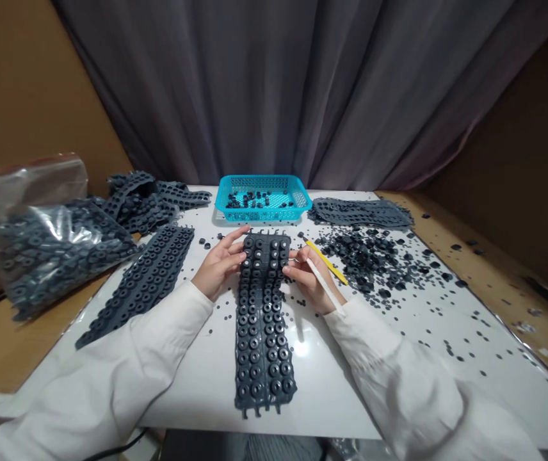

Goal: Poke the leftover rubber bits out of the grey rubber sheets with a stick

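A dark grey moulded rubber strip with rows of round ringed holes lies lengthwise in front of me, its far end slightly raised. My left hand holds its far left edge, thumb against the side and index finger extended. On the opposite edge, my right hand pinches the strip, while a slim white stick rests in the same hand, pointing back toward the wrist. Small light spots show in several holes near the far end. A yellow pen-like tool lies just beyond my right hand.
Behind the strip stands a blue basket with small black pieces. Loose black pieces are heaped at right, near stacked strips. Another strip, a pile of strips and a filled plastic bag are at left.
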A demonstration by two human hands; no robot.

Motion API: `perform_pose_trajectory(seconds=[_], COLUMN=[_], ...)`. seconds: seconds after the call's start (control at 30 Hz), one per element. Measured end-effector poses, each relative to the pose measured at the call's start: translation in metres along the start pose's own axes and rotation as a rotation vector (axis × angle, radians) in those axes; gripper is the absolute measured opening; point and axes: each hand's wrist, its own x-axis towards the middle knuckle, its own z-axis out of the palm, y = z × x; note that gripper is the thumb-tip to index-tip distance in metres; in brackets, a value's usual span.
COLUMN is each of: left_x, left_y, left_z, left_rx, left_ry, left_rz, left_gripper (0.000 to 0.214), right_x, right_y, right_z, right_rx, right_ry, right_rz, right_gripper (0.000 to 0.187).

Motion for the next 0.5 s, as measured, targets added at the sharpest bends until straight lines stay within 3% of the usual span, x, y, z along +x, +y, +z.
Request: perform_pose_trajectory(seconds=[0.2,0.27,0.37,0.5], left_x=[-0.003,-0.005,-0.018,-0.056], left_y=[-0.02,-0.019,0.009,0.082], left_z=[0.008,0.012,0.013,0.007], left_rx=[0.059,0.107,0.116,0.104], left_ry=[-0.132,-0.086,0.028,0.219], left_rz=[-0.135,-0.107,0.019,0.237], left_gripper=[0.052,0.046,0.048,0.051], right_x=[-0.007,-0.009,-0.008,-0.003], right_y=[-0.014,-0.018,-0.022,-0.021], right_z=[0.005,0.004,-0.001,-0.008], right_rx=[-0.022,-0.026,-0.01,-0.036], right_ry=[-0.044,-0.058,-0.079,-0.04], right_rz=[0.04,0.054,0.093,0.106], right_gripper=[0.045,0.044,0.04,0.039])
